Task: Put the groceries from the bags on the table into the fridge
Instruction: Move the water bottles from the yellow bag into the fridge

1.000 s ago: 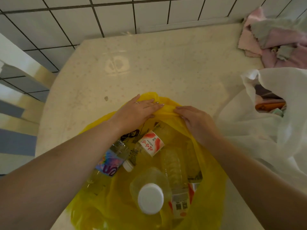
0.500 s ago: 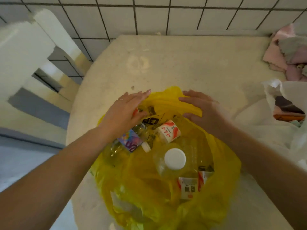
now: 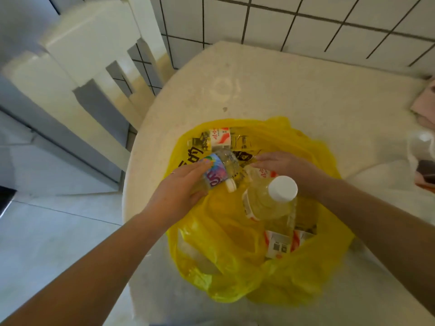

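Left fingers (image 3: 200,164) round small bottle (image 3: 217,172)

Left hand (image 3: 181,187) grips colourful-label bottle (image 3: 217,172) over yellow bag (image 3: 223,243); right hand (image 3: 284,165) reaches inside bag.

Thin, crinkled, glossy plastic yellow bag (image 3: 226,243); clear, shiny plastic bottles (image 3: 270,203); speckled, matt stone-like counter (image 3: 294,95); glazed white wall tiles (image 3: 306,24).

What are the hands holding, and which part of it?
The left hand grips a small bottle with a colourful label around its middle, over the label. The right hand reaches into the yellow bag; whether it holds anything cannot be told.
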Demonstrator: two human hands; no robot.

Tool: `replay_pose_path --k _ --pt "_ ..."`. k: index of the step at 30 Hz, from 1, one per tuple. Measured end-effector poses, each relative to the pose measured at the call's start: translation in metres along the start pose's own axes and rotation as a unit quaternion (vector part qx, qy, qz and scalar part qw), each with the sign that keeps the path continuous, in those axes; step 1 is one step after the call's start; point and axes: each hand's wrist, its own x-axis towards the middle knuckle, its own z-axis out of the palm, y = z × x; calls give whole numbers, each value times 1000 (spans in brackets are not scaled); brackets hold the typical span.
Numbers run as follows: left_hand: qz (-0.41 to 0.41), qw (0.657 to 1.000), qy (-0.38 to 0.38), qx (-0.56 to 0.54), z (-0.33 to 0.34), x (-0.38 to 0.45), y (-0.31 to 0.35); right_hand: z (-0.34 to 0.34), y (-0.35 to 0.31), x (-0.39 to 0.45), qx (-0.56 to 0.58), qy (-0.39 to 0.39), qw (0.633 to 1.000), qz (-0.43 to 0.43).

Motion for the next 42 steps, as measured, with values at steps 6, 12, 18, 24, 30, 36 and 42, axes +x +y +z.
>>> replay_pose_path --k 6,12,18,24,30,36,42 --pt "-8 998 1 65 2 0 -4 13 2 11 -64 -31 997 -22" --pt "-73 990 -66 98 -2 -1 -6 33 9 33 -109 -29 994 -10" --pt "-84 988 -72 105 -5 -4 -13 24 5 28 -110 -25 993 -19" --pt "-50 991 -42 116 -19 3 -3 1 -3 8 -40 37 998 9" --pt "-10 987 -32 160 -42 26 17 -17 -6 -5 92 122 983 98" --pt "69 970 -34 232 -59 59 44 -23 -7 -6 220 243 940 100" --pt "98 979 -20 180 -59 80 59 -18 -3 -8 321 306 892 86"
